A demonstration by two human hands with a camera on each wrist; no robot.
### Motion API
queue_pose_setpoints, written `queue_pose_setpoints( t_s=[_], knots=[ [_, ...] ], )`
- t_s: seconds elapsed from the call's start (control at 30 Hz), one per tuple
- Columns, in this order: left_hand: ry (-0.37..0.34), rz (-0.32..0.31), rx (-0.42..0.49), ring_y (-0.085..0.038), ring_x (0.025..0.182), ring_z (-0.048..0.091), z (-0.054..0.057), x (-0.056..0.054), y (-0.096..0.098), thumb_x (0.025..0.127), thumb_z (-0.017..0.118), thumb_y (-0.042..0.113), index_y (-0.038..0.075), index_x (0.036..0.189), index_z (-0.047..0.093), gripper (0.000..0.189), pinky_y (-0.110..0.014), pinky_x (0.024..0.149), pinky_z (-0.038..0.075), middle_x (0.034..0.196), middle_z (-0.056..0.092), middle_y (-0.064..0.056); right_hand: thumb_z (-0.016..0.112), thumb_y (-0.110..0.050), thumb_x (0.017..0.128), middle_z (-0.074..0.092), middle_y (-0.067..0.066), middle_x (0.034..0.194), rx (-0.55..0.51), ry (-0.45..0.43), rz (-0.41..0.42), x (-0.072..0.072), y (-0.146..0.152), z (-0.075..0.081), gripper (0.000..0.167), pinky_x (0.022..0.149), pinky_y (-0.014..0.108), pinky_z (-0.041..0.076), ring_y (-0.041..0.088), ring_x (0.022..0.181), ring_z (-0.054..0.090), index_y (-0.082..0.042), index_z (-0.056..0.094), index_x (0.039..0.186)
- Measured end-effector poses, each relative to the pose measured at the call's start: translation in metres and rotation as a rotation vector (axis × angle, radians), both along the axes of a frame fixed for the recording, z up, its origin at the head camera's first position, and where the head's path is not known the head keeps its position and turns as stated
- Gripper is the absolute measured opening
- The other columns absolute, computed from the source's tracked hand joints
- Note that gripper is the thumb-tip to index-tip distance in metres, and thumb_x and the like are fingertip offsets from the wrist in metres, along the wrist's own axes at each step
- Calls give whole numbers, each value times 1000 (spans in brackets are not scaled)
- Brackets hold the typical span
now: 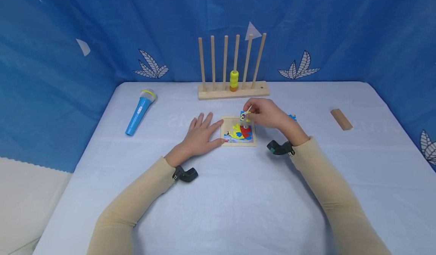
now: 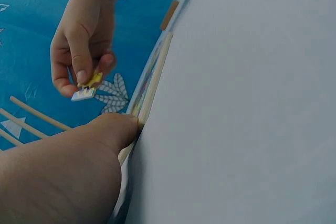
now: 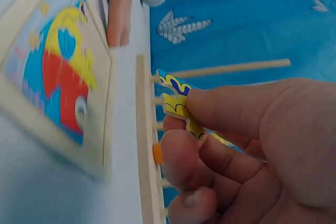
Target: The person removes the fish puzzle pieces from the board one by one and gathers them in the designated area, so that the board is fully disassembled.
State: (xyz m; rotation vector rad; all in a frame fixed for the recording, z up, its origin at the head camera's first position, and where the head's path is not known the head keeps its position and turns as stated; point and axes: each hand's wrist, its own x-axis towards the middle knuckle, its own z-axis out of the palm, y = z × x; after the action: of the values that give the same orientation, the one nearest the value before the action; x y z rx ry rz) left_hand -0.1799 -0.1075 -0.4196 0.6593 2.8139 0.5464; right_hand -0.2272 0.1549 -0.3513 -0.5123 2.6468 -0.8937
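My right hand (image 1: pixel 267 113) pinches a yellow and blue jigsaw puzzle piece (image 1: pixel 243 116) between thumb and fingers, raised over the far side of a small wooden puzzle tray (image 1: pixel 239 144). Seen from the right wrist, the piece (image 3: pixel 176 106) shows yellow with dark curved lines and a blue edge. Inside the tray lie joined pieces of a red and yellow fish picture (image 3: pixel 63 72); its far part shows bare wood. My left hand (image 1: pixel 200 137) lies flat on the table left of the tray, fingers spread, its thumb (image 2: pixel 118 127) at the tray's rim.
Behind the tray stands a wooden peg rack (image 1: pixel 235 93) with yellow rings and an orange one on one peg. A blue toy microphone (image 1: pixel 137 115) lies at the left, a brown wooden block (image 1: pixel 341 119) at the right. Another blue piece (image 1: pixel 292 117) shows behind my right wrist.
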Motion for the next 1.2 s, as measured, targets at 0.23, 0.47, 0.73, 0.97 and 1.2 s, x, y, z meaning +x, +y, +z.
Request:
queue_pose_setpoints(
  t_s=[0.23, 0.47, 0.73, 0.97, 1.2],
  knots=[
    [-7, -4, 14, -46, 159, 0, 0, 0, -1, 98, 54, 58, 25, 161, 34, 74, -66, 125, 4, 172, 12, -18, 65, -11, 97, 68, 15, 93, 44, 18, -109, 3, 40, 0, 20, 65, 29, 50, 22, 70, 60, -3, 66, 116],
    [2, 4, 19, -46, 159, 1, 0, 1, -1, 97, 54, 57, 24, 160, 35, 73, -65, 125, 4, 172, 13, -18, 66, -12, 97, 65, 13, 89, 67, -17, -133, 10, 60, -12, 21, 61, 30, 47, 23, 72, 55, -4, 67, 115],
    [8, -3, 22, -46, 159, 1, -2, 1, -1, 98, 54, 57, 24, 161, 34, 74, -65, 125, 4, 172, 12, -18, 68, -10, 95, 57, 8, 77, 125, -13, -87, 11, 64, -25, 20, 59, 29, 42, 21, 68, 51, -2, 69, 113],
    [-2, -3, 3, -44, 159, -1, -3, 0, 1, 98, 52, 59, 26, 162, 32, 75, -64, 126, 3, 173, 10, -16, 68, -12, 95, 63, 10, 85, 160, -15, -62, 11, 70, -30, 18, 62, 30, 43, 21, 73, 53, -5, 70, 111],
    [-8, 3, 9, -44, 160, -2, -1, 0, -1, 98, 53, 59, 26, 161, 32, 74, -64, 126, 2, 173, 10, -16, 70, -14, 95, 56, 8, 80, 174, -6, -67, 10, 68, -29, 18, 63, 31, 40, 22, 74, 50, -5, 69, 110]
  ],
)
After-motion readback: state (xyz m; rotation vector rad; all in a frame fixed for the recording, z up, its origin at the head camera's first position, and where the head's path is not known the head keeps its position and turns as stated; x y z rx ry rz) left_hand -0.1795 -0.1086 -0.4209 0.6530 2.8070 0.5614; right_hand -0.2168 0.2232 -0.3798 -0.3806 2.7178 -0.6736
